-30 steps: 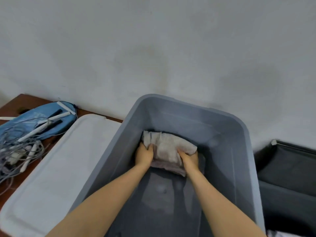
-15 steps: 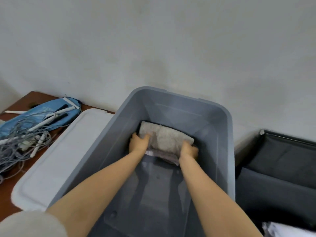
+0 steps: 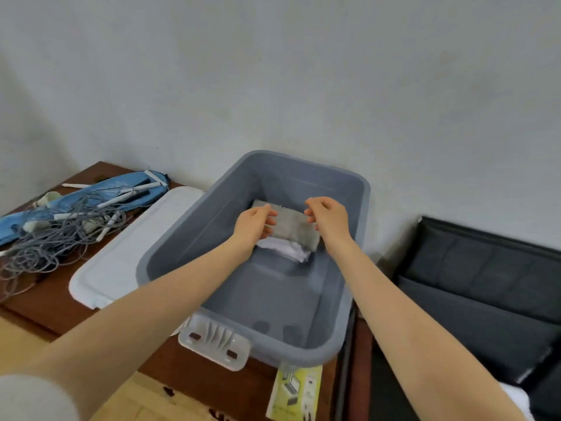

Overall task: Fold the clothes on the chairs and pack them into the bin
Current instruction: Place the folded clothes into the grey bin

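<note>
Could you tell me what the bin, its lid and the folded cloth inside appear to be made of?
Bin: grey moulded plastic, smooth, faintly glossy walls. Lid: white plastic, probably, with a matte surface and raised rim. Folded cloth: soft woven or knitted fabric, grey and fuzzy-looking, over a white layer.

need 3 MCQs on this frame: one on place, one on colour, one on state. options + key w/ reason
1. Where does the folded grey cloth lie?
A. at the far end of the bin
B. on the white lid
C. on the black chair

2. What colour is the bin?
A. red
B. grey
C. yellow

3. How are the hands?
A. both grip the cloth
B. one holds the lid
C. both hold nothing

Key:
1 A, the cloth sits by the bin's far wall, on top of a white garment.
2 B, its walls and rim are grey.
3 C, the left hand and the right hand hang over the cloth with loosely curled fingers and grasp nothing.
</note>
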A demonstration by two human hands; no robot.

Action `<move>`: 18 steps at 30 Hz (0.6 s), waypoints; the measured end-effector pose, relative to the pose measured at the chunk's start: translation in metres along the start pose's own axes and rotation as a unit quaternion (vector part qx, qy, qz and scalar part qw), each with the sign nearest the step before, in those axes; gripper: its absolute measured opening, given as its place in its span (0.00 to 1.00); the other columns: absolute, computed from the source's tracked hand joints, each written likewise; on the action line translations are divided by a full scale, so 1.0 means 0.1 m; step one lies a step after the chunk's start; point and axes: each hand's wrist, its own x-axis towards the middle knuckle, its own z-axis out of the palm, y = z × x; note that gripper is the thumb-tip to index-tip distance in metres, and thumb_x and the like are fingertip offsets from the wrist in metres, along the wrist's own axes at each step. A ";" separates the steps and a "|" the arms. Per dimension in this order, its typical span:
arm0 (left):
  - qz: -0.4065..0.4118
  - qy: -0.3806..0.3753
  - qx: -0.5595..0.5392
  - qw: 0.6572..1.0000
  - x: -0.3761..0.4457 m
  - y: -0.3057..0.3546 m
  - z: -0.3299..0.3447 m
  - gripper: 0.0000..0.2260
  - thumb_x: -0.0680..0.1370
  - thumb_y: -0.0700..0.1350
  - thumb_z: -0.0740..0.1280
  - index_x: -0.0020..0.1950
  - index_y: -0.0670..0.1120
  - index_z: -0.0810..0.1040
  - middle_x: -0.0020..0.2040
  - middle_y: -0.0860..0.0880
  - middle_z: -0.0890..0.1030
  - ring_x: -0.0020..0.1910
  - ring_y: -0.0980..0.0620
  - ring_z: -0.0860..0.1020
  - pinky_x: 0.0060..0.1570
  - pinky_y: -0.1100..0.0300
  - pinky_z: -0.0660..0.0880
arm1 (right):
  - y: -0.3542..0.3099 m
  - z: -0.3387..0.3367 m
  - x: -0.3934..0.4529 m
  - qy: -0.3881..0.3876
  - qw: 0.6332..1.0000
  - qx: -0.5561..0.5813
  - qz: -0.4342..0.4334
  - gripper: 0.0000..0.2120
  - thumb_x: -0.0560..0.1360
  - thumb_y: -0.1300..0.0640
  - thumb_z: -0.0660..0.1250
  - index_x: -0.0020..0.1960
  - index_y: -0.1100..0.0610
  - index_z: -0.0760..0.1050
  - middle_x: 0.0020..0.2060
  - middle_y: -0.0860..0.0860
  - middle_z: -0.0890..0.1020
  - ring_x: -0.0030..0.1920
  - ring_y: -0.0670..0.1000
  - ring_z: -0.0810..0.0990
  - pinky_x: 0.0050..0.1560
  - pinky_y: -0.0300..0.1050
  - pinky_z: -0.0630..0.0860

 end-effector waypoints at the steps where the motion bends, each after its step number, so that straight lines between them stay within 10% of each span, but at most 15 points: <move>1: 0.014 -0.014 0.008 1.000 -0.12 0.06 0.03 0.13 0.81 0.48 0.60 0.41 0.46 0.79 0.36 0.49 0.77 0.31 0.52 0.73 0.34 0.61 0.71 | -0.04 -0.11 -0.13 -0.001 0.999 -0.026 -0.025 0.09 0.76 0.56 0.65 0.37 0.52 0.77 0.32 0.48 0.81 0.26 0.39 0.76 0.27 0.30 0.69; 18: 0.070 -0.272 0.047 0.959 -2.33 -0.13 0.83 0.11 0.82 0.45 0.58 0.44 0.46 0.77 0.36 0.50 0.76 0.30 0.55 0.72 0.31 0.67 0.69 | 0.67 -1.92 -2.41 0.180 0.975 -0.102 0.085 0.12 0.79 0.54 0.62 0.39 0.54 0.78 0.31 0.49 0.79 0.30 0.47 0.74 0.30 0.40 0.67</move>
